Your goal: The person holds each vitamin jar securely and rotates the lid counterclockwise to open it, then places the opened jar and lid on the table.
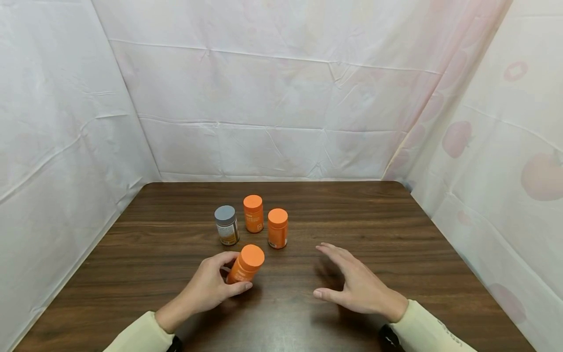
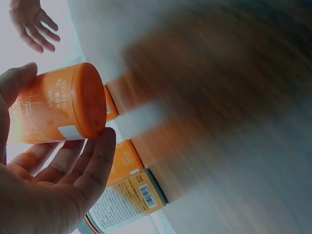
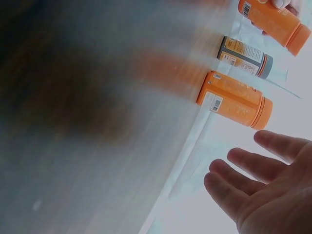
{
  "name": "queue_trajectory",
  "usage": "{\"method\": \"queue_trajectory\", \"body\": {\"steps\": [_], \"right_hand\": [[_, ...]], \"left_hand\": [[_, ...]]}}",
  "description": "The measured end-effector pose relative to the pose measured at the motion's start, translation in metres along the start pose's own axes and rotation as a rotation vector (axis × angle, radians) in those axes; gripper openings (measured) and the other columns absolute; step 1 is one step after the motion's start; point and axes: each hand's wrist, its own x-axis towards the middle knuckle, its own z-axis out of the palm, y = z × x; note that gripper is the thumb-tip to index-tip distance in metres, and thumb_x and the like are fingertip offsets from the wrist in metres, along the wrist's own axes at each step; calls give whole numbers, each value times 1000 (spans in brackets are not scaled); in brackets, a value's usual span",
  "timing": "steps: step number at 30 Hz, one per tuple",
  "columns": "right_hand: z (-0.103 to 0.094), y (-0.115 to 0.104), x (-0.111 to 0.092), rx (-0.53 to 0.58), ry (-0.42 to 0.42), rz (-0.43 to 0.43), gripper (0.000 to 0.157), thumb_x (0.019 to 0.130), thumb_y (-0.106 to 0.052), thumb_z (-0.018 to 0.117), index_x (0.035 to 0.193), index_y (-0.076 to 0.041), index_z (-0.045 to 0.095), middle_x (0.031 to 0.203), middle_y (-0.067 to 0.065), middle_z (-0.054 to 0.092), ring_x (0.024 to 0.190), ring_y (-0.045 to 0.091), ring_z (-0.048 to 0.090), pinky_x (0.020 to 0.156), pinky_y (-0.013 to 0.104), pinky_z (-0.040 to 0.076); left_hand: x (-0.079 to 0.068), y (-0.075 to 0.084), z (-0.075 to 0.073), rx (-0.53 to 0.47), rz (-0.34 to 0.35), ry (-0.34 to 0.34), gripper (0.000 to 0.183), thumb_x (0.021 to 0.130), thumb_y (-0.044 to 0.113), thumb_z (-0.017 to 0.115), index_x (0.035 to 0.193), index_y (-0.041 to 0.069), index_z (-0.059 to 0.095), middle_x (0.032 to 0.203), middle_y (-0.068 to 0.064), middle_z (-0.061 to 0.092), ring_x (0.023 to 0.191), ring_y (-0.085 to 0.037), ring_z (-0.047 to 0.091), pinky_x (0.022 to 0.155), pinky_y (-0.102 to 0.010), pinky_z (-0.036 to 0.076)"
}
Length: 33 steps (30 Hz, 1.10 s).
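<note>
My left hand (image 1: 206, 288) grips an orange supplement bottle (image 1: 246, 264), tilted with its lid leaning right. The left wrist view shows thumb and fingers round the held bottle (image 2: 53, 105), its base above the tabletop. My right hand (image 1: 358, 283) hovers over the table to the right, fingers spread and holding nothing. Beyond the left hand stand three upright bottles: one with a grey lid (image 1: 227, 226), an orange one at the back (image 1: 253, 214) and another orange one to the right (image 1: 277, 229). In the right wrist view, the nearest orange bottle (image 3: 234, 100) lies beyond the fingertips.
The bottles stand on a dark wood-grain table (image 1: 352, 215). Pale creased cloth hangs behind it (image 1: 272, 88) and along both sides, with faint fruit prints on the right cloth (image 1: 484, 205).
</note>
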Motion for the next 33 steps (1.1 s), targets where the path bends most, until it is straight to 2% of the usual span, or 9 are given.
{"method": "queue_trajectory", "body": {"steps": [7, 20, 33], "right_hand": [[2, -3, 2, 21, 3, -8, 90, 83, -71, 71, 156, -29, 40, 159, -3, 40, 142, 20, 42, 109, 53, 41], [5, -7, 4, 48, -10, 7, 90, 82, -73, 71, 156, -33, 39, 159, -6, 40, 142, 20, 42, 109, 53, 41], [8, -10, 5, 55, 23, -8, 91, 82, -71, 72, 155, -27, 42, 157, -3, 43, 141, 21, 44, 109, 53, 41]], "left_hand": [[2, 7, 5, 9, 25, -12, 54, 75, 33, 93, 121, 18, 69, 108, 8, 69, 86, -7, 65, 77, -31, 56], [5, 16, 13, 3, 74, -36, 50, 77, 33, 92, 119, 22, 69, 106, 12, 68, 88, -9, 64, 77, -30, 55], [7, 22, 20, 5, 91, -50, 50, 77, 33, 92, 120, 22, 69, 105, 13, 67, 87, -8, 63, 76, -30, 55]]}}
